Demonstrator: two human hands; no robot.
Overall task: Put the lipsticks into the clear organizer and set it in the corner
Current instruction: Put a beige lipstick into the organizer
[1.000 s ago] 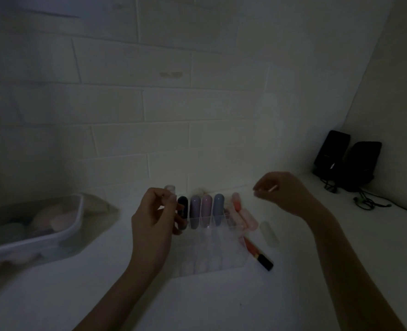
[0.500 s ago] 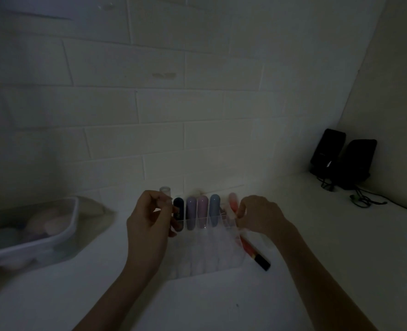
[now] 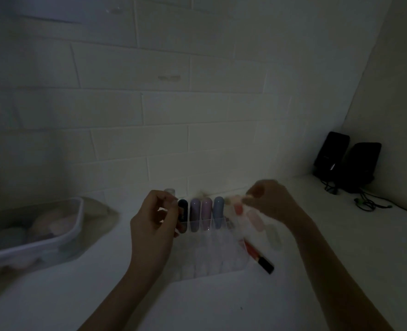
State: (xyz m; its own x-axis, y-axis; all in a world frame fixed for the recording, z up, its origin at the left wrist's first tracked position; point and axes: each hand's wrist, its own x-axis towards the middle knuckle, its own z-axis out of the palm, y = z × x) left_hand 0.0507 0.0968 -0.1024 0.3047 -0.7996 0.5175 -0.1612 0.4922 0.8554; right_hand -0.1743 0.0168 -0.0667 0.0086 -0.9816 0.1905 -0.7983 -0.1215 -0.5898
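A clear organizer [image 3: 212, 256] stands on the white counter. Its back row holds a dark lipstick [image 3: 183, 209], a purple one [image 3: 195, 212], a pink one [image 3: 206, 211] and a blue one [image 3: 218, 210]. My left hand [image 3: 153, 225] is at the organizer's back left corner, pinching a clear-capped lipstick [image 3: 169, 192]. My right hand [image 3: 269, 203] is blurred at the back right, fingers closed by a coral lipstick [image 3: 238, 208]. A pale pink lipstick [image 3: 256, 219], a whitish tube [image 3: 273, 237] and a red gloss with a black cap [image 3: 259, 258] lie right of the organizer.
A plastic tub [image 3: 78, 225] with sponges sits at the left on a cloth. Two black speakers [image 3: 348, 161] with cables [image 3: 364, 203] stand in the far right corner. A tiled wall runs close behind the organizer. The light is very dim.
My right hand dropped to the organizer's right end, then lifted slightly with the coral lipstick blurred at its fingertips. My left hand stayed at the back left corner.
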